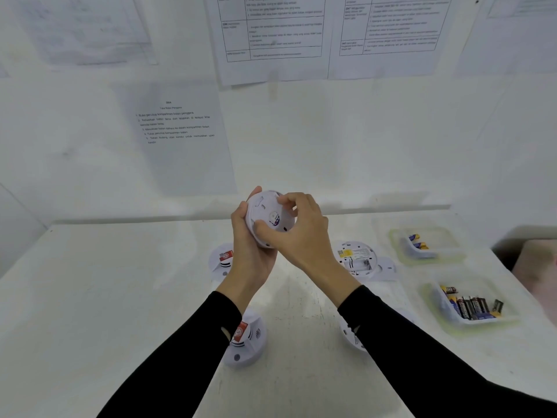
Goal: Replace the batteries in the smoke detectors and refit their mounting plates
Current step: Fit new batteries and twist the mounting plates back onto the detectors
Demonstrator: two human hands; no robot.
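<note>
Smoke detector [269,218] — held up above counter [120,297], back face toward camera; L hand [250,245] fingers wrapped round its rim, R hand [301,233] fingers gripping its back. Second detector [355,259], back open, lies on counter nr battery tray [470,307]

The held detector [268,218], white and round, tilts with its back showing above the counter [120,297]; the open detector [355,257] lies back-up, bay empty.

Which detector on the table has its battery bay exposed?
The right-centre smoke detector: back up, bay showing. The far-left detector and near-left detector lie face up, red stickers showing.
</note>
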